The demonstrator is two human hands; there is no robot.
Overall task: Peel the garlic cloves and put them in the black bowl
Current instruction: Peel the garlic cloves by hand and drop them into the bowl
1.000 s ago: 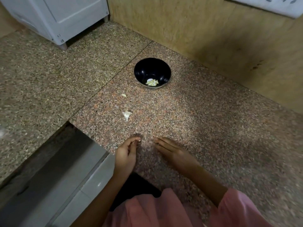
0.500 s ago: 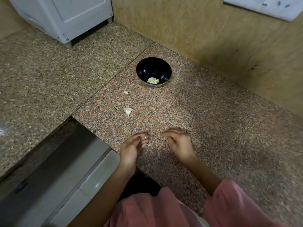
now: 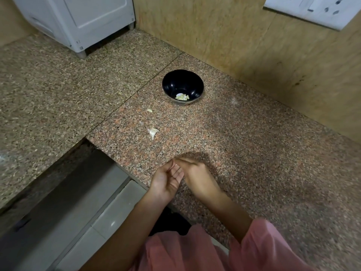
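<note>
The black bowl (image 3: 172, 83) stands on the granite counter near the back wall, with a few peeled garlic cloves (image 3: 182, 97) in its bottom. An unpeeled garlic clove (image 3: 152, 132) lies on the counter between the bowl and my hands. A smaller pale piece (image 3: 149, 110) lies closer to the bowl. My left hand (image 3: 166, 180) is turned palm up at the counter's front edge, its fingers loosely curled. My right hand (image 3: 197, 175) lies against it, with blurred fingers bent toward the left fingertips. Whether anything sits between the fingers is hidden.
A white appliance (image 3: 82, 20) stands on the counter at the back left. The wooden wall (image 3: 254, 55) runs behind the bowl. The counter (image 3: 254, 153) has a step-shaped front edge, with a dark gap and tiled floor (image 3: 78, 212) below on the left.
Both hands lifted off the counter and came together. The left hand turned palm up and the right hand's fingers curled toward it. The garlic on the counter stayed put.
</note>
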